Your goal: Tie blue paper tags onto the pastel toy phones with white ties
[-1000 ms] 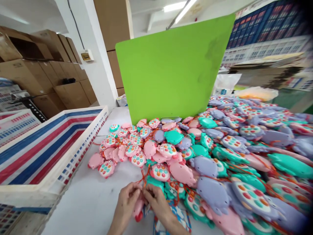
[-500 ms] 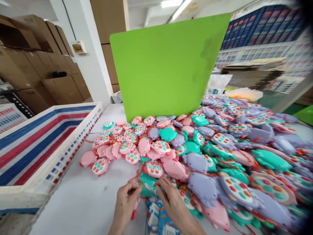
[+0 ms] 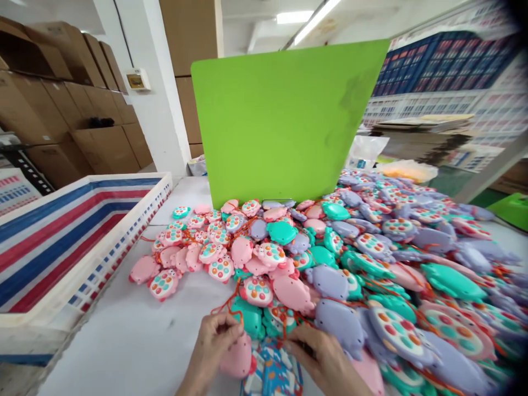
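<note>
My left hand [image 3: 218, 344] is closed, thumb and fingertips pinching an orange cord loop [image 3: 238, 314]. Below those fingers a pink animal-shaped toy [image 3: 238, 355] hangs or rests, its smooth back showing. My right hand [image 3: 319, 352] has its fingers bent together at another orange cord [image 3: 284, 334], which runs up to a teal toy with coloured buttons [image 3: 278, 319]. Between both hands lie blue patterned cards or packets [image 3: 274, 369], partly covered by the pink toy. Just beyond sits a plain teal toy [image 3: 249, 316].
A large pile of pink, teal and purple toys [image 3: 338, 280] spreads over the white table [image 3: 119, 335]. Upright behind it stands a green board [image 3: 284, 126]. At left is a white crate [image 3: 167, 184] with a striped lining. Cardboard boxes [image 3: 28, 110] are stacked farther back.
My right hand has moved right and down, away from the white strip at its fingertips. The pink toy under my left hand has turned its back into view. The camera view has shifted slightly.
</note>
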Demonstrator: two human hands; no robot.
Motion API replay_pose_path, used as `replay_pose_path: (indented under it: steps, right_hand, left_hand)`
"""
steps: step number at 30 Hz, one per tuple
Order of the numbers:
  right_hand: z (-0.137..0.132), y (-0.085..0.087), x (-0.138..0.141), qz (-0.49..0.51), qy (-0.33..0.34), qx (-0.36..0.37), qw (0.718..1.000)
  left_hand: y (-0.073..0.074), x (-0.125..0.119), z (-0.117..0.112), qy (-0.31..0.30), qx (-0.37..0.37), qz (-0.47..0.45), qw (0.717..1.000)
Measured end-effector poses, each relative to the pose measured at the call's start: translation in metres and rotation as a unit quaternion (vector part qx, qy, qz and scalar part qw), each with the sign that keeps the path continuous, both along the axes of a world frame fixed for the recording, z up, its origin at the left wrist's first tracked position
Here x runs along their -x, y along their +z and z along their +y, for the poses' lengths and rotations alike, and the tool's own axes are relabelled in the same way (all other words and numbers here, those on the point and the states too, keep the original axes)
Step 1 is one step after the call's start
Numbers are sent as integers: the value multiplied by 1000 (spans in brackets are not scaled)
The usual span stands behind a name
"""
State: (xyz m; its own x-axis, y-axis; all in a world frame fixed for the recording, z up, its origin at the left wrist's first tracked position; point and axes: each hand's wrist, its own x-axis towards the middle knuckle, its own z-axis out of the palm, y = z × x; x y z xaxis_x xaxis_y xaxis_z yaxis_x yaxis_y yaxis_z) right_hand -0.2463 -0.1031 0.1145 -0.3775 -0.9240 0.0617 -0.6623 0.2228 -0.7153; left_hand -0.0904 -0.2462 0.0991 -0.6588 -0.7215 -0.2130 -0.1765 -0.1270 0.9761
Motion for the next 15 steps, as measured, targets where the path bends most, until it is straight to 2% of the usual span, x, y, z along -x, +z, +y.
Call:
replay_pose_path:
  steps: [6, 10, 12, 15]
  right_hand:
    - [17, 8, 11, -3, -28, 57, 998]
    - [19, 13, 16, 15, -29, 24, 999]
    - [18, 15, 17, 28, -44, 2, 999]
    - [11, 19, 9, 20, -47, 15, 999]
  left_hand:
    - [2, 2, 1, -1, -52, 29, 998]
    - [6, 3, 1, 7, 22, 2, 1000]
    - [6, 4, 3, -25, 64, -7, 998]
    - [4, 9, 10, -94, 95, -27, 991]
